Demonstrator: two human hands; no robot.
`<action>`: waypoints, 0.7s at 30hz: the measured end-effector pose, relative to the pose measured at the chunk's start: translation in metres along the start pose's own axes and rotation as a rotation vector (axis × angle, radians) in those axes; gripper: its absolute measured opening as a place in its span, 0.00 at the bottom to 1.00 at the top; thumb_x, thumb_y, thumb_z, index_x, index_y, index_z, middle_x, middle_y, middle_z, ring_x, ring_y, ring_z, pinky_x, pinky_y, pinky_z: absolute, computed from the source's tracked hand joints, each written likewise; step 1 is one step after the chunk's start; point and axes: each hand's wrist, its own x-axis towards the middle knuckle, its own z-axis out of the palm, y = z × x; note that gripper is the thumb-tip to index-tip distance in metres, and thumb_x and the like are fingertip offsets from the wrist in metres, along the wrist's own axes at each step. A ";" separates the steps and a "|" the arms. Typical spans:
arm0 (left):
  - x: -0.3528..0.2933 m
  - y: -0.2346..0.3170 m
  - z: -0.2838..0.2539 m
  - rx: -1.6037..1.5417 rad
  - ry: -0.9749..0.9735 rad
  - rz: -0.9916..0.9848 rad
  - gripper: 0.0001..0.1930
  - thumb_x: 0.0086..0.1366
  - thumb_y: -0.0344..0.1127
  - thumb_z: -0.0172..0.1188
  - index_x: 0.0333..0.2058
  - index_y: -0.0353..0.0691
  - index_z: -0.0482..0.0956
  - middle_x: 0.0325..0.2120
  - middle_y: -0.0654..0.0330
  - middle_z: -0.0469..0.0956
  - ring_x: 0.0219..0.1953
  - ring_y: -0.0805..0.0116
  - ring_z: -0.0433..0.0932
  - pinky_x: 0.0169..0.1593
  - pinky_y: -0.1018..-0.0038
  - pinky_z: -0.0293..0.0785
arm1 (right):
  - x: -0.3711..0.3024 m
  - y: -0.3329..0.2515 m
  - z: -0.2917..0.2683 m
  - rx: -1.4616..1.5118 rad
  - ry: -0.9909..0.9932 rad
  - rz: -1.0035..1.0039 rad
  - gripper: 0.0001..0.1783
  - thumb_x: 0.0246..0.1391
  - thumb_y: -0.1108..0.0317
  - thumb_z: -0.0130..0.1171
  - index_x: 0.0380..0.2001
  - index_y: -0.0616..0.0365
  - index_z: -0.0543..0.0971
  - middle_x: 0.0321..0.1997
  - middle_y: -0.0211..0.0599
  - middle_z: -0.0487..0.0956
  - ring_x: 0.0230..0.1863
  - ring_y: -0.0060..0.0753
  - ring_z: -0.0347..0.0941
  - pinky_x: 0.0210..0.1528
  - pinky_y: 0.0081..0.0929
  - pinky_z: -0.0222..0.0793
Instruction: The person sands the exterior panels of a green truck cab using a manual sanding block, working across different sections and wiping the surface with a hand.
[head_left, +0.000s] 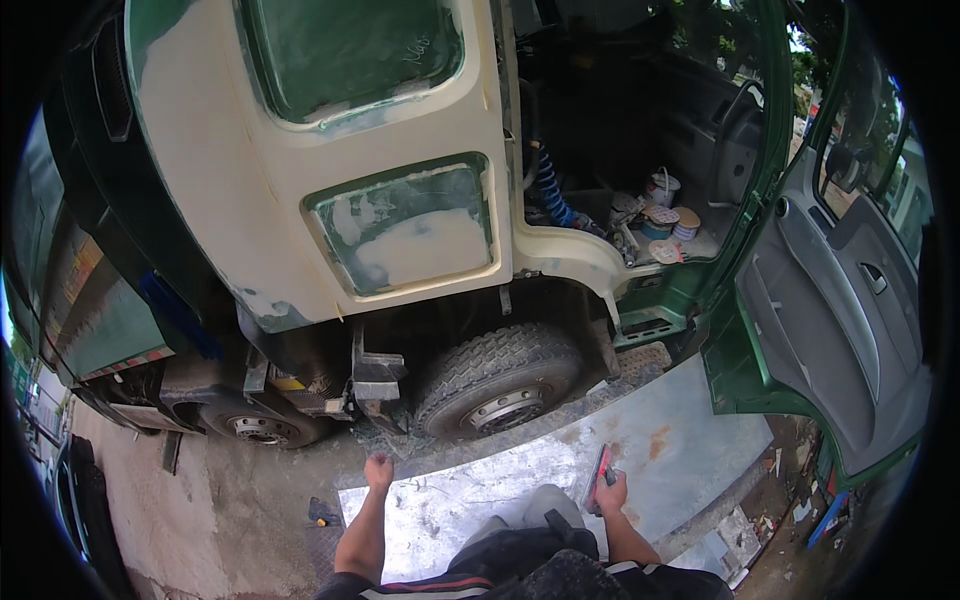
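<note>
My right hand (611,491) grips a long, narrow red-and-black sanding block (598,476) by its handle, low over a grey metal sheet (690,410). Curled into a loose fist, my left hand (379,471) hangs near the sheet's left end and shows nothing in it. In front of me stands a green truck cab, its side panel (400,140) coated cream. A lower recessed panel (405,232) has green showing through patches of pale filler. Neither hand touches the cab.
An open cab door (830,300) juts out at right. Tubs and a white bucket (662,187) sit on the cab floor beside a coiled blue hose (552,188). Below the panel is a large wheel (500,385). Scraps and debris (735,540) lie at lower right.
</note>
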 end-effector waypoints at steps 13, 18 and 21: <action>0.178 0.598 -0.160 -0.169 0.672 1.279 0.17 0.65 0.27 0.62 0.53 0.39 0.81 0.53 0.50 0.80 0.57 0.47 0.78 0.61 0.57 0.74 | 0.117 -0.531 -0.021 0.870 -0.247 -0.802 0.28 0.67 0.67 0.60 0.66 0.65 0.69 0.59 0.40 0.77 0.58 0.30 0.73 0.65 0.31 0.67; 0.245 0.677 -0.160 -0.050 1.005 1.412 0.14 0.68 0.28 0.62 0.52 0.37 0.82 0.56 0.49 0.79 0.58 0.47 0.77 0.62 0.57 0.74 | 0.165 -0.708 -0.037 1.083 -0.152 -1.152 0.27 0.68 0.63 0.61 0.64 0.66 0.70 0.54 0.40 0.79 0.53 0.30 0.74 0.61 0.30 0.69; 0.261 0.677 -0.152 0.046 1.111 1.437 0.15 0.67 0.30 0.64 0.52 0.39 0.81 0.55 0.49 0.79 0.58 0.47 0.77 0.62 0.56 0.73 | 0.192 -0.760 -0.034 1.103 -0.166 -1.261 0.26 0.68 0.64 0.61 0.63 0.66 0.71 0.52 0.40 0.79 0.51 0.27 0.74 0.59 0.29 0.70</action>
